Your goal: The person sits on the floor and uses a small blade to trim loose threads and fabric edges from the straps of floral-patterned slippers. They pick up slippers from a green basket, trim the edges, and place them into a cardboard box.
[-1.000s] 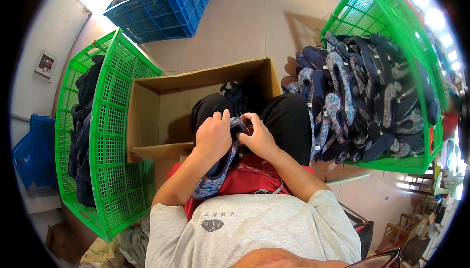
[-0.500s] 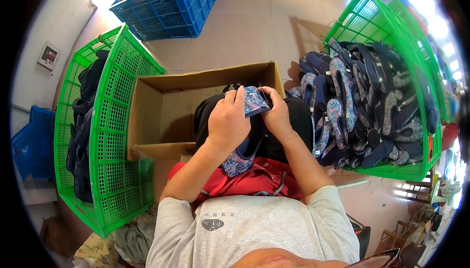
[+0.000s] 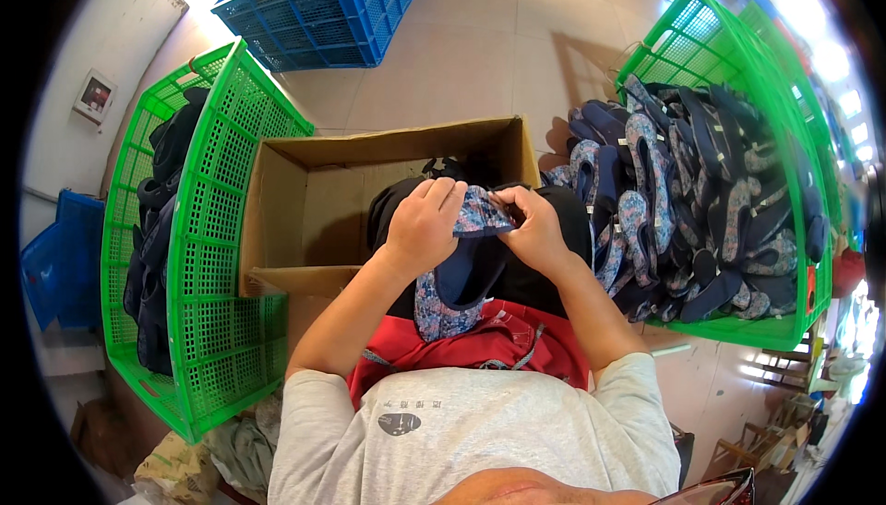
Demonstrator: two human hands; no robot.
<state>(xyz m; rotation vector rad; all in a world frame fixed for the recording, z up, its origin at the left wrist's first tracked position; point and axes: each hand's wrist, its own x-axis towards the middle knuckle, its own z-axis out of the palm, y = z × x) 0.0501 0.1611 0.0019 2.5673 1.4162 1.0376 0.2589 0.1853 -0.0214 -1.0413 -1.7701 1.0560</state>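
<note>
A soft shoe upper [image 3: 448,317], patterned in blue and pink flowers with a navy lining and dark binding, hangs between my hands above my lap. My left hand [image 3: 425,228] is closed on the left part of its upper band, the back of the hand turned up. At the band's other end my right hand [image 3: 537,233] pinches the edge with thumb and fingertips. Something small and dark shows at those fingertips; I cannot make out what. The upper's rounded end droops over red cloth [image 3: 544,330] on my lap.
An open cardboard box [image 3: 277,205] stands in front of my knees. On the left is a green crate [image 3: 217,237] of dark pieces; on the right, a green crate [image 3: 678,57] with many similar uppers [image 3: 692,200] spilling toward me. A filled blue crate [image 3: 318,25] stands farther off.
Both hands have come slightly nearer to me with the shoe upper. The band is now stretched flatter between them, and more of the navy lining shows below.
</note>
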